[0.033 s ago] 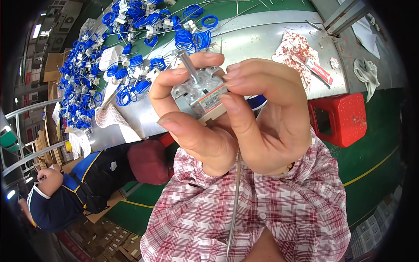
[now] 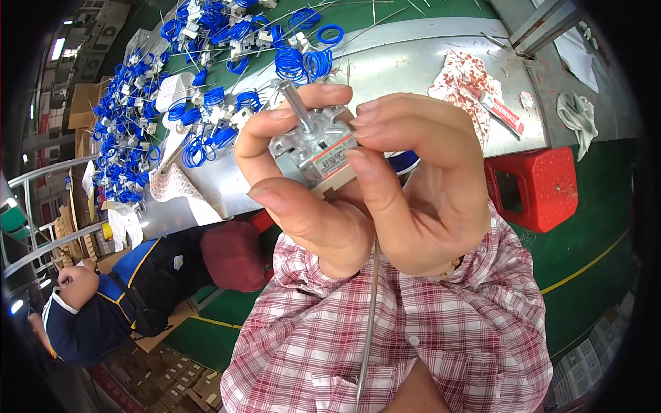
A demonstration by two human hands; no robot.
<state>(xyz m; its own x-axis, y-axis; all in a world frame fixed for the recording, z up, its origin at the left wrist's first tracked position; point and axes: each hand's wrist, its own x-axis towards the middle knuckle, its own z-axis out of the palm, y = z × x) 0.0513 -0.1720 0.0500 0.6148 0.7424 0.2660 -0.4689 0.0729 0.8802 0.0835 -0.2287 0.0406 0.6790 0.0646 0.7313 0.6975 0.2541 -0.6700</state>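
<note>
sleeves: plaid cuffs (image 2: 413, 330) fill the bottom, nearest me.
thin rod: a metal capillary (image 2: 369, 323) runs down from under the palms, its top end hidden and its lower end lost at the frame edge.
left hand: left hand (image 2: 303, 199) pinches the small metal switch body (image 2: 318, 148) from the side, thumb underneath.
right hand: right hand (image 2: 420, 186) is closed over its labelled face.
risk: i'd judge the rod could kink if the unit is twisted, or the part could slip out of the grip.
hidden: its underside and terminals are covered by fingers.
beyond: blue wire coils (image 2: 206, 117) litter the steel bench (image 2: 413, 62); a red stool (image 2: 533, 189) stands to the right; a co-worker (image 2: 117, 303) bends low at the left.
</note>
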